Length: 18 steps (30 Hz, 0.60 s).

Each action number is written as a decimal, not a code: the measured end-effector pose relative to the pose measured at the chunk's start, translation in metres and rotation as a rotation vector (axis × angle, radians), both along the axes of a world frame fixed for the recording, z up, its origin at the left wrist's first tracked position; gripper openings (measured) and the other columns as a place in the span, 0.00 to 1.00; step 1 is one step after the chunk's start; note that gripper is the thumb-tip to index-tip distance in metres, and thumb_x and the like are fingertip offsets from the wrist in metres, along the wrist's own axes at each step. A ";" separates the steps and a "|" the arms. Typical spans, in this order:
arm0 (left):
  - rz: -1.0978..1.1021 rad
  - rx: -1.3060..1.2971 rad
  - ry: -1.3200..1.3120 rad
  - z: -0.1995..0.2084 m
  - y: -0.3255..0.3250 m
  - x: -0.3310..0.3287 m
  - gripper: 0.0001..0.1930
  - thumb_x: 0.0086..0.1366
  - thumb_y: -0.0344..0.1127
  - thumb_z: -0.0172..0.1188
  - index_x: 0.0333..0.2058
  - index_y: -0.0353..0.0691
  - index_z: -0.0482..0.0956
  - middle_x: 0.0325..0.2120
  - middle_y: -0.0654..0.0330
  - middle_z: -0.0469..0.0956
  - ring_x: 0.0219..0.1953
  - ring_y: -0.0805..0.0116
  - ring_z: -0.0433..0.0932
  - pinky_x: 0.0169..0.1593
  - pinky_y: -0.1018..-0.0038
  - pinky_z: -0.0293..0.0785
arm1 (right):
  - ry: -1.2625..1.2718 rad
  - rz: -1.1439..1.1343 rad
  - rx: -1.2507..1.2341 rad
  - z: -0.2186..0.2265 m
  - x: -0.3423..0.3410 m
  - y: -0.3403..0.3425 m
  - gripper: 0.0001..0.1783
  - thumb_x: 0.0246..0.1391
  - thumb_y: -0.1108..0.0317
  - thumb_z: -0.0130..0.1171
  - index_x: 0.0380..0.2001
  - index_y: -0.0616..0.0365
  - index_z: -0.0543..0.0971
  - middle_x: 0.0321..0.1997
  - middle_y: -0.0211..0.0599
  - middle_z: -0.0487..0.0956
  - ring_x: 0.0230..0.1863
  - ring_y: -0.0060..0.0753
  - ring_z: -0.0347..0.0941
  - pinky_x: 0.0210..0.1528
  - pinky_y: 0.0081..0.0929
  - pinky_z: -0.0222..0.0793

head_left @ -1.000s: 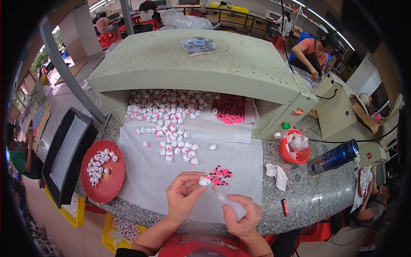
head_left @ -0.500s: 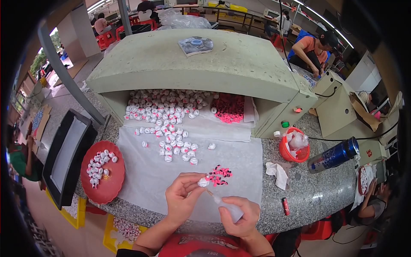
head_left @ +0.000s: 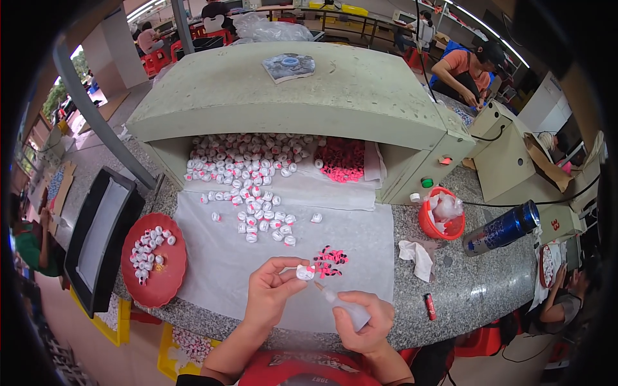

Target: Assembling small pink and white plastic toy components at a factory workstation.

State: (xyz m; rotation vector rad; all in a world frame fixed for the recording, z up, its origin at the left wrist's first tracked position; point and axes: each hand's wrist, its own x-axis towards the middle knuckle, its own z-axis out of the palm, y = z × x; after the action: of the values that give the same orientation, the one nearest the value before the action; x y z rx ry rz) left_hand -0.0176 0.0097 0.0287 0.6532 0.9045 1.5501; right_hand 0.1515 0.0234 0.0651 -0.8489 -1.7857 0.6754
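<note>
Between thumb and fingers, my left hand [head_left: 269,289] pinches a small white rounded piece [head_left: 305,273] with a pink mark on it. My right hand [head_left: 367,323] is wrapped round a translucent squeeze bottle [head_left: 351,310]. The bottle's thin nozzle points up and left, just short of the white piece. Beyond my hands, a cluster of small pink and black pieces [head_left: 332,257] lies on a white sheet [head_left: 212,257]. Farther back on the sheet, many similar white pieces [head_left: 264,212] spread out from a large pile.
A beige open-fronted housing [head_left: 283,109] covers the far pile and a pink heap [head_left: 341,159]. Left are a red dish [head_left: 174,270] and black tray [head_left: 129,215]. Right stand a red basket [head_left: 444,230], crumpled tissue [head_left: 417,258], blue bottle [head_left: 502,228] and red tube [head_left: 430,307]. Other people sit around.
The nozzle has drawn slightly away from the white piece, to the right and down. The piece has turned in my left fingers and now shows pink.
</note>
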 end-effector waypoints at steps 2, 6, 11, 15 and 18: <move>-0.008 0.000 -0.012 0.000 0.000 0.000 0.17 0.49 0.14 0.55 0.40 0.31 0.69 0.39 0.52 0.73 0.45 0.52 0.73 0.49 0.67 0.70 | 0.000 -0.006 -0.005 -0.001 0.000 0.000 0.12 0.35 0.75 0.62 0.29 0.65 0.75 0.24 0.43 0.77 0.21 0.34 0.76 0.23 0.22 0.70; -0.016 0.030 -0.055 -0.001 0.000 -0.001 0.15 0.51 0.15 0.55 0.40 0.29 0.69 0.41 0.50 0.73 0.43 0.66 0.74 0.46 0.76 0.71 | -0.013 -0.018 -0.015 -0.002 0.002 0.000 0.12 0.35 0.75 0.62 0.29 0.64 0.75 0.23 0.43 0.77 0.21 0.34 0.75 0.23 0.22 0.70; -0.010 0.035 -0.069 -0.003 0.000 -0.002 0.15 0.51 0.15 0.55 0.40 0.29 0.69 0.41 0.50 0.73 0.43 0.66 0.74 0.45 0.76 0.71 | -0.023 -0.025 -0.011 0.000 0.004 0.000 0.12 0.36 0.75 0.62 0.29 0.64 0.75 0.23 0.42 0.77 0.20 0.33 0.75 0.22 0.22 0.69; -0.005 0.017 -0.052 -0.003 0.001 -0.001 0.16 0.50 0.15 0.55 0.40 0.30 0.69 0.41 0.50 0.73 0.44 0.61 0.74 0.46 0.74 0.71 | -0.027 0.018 -0.075 0.003 0.004 -0.001 0.12 0.37 0.75 0.61 0.30 0.64 0.75 0.22 0.40 0.77 0.20 0.27 0.74 0.21 0.20 0.68; 0.005 -0.011 -0.033 -0.004 0.001 -0.002 0.17 0.49 0.14 0.55 0.40 0.31 0.69 0.39 0.51 0.73 0.45 0.52 0.73 0.48 0.69 0.70 | 0.068 -0.046 -0.244 0.002 -0.004 0.002 0.10 0.38 0.74 0.59 0.29 0.62 0.75 0.18 0.36 0.75 0.16 0.21 0.71 0.19 0.18 0.64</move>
State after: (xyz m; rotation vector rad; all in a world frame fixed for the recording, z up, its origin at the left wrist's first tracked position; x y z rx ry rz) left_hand -0.0194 0.0111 0.0252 0.6159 0.8897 1.5550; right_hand 0.1479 0.0252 0.0667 -1.0146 -1.6396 0.8937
